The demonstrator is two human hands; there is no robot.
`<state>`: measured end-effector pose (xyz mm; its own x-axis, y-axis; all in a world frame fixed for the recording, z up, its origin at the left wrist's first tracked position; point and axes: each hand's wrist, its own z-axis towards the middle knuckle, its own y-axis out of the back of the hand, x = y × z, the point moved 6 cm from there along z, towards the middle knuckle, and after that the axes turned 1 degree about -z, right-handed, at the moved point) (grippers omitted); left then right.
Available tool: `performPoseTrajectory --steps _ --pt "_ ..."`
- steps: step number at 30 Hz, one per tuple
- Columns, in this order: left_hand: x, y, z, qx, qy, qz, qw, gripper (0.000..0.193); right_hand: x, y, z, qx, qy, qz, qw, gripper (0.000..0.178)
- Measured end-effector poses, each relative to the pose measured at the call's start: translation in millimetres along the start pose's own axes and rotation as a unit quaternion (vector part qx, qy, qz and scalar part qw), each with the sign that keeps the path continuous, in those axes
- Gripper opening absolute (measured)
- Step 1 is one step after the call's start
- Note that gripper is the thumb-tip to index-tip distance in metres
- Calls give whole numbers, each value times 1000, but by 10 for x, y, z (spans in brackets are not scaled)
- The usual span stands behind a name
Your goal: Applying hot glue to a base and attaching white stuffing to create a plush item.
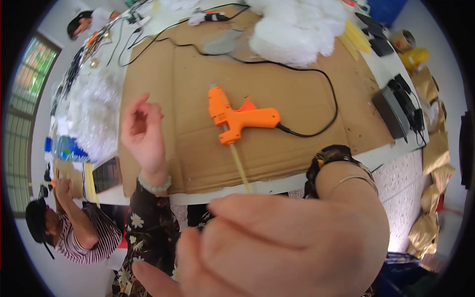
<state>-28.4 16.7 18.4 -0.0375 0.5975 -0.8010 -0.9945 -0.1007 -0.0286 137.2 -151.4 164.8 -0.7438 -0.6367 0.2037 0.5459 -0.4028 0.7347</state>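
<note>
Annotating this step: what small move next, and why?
I'd likely lower the right hand to the handle of the orange glue gun: the gun lies on the cardboard, handle pointing right, and neither hand grips it. The left hand looks empty; whether the right holds anything is unclear.

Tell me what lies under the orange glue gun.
The glue gun lies on brown cardboard, which rests on a white table. The patch directly beneath the glue gun is covered, so anything small there cannot be seen.

From close above the near edge of the cardboard (262, 151), the head camera is looking down. It is seeing past every side.
</note>
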Motion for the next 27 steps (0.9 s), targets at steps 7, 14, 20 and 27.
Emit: performPoseTrajectory --steps 7,14,20,27 --pt "108 395 -52 -5 26 -8 1000 24 -72 662 -890 -62 44 124 989 20" --pt "3 33 12 31 52 -67 996 21 -1096 639 199 -162 -114 79 977 30" --pt "54 26 2 45 44 -81 995 22 -2770 249 13 -24 -369 95 924 28" --pt "97 14 -11 50 66 -93 992 21 -3472 -132 -530 -70 -523 119 841 22"
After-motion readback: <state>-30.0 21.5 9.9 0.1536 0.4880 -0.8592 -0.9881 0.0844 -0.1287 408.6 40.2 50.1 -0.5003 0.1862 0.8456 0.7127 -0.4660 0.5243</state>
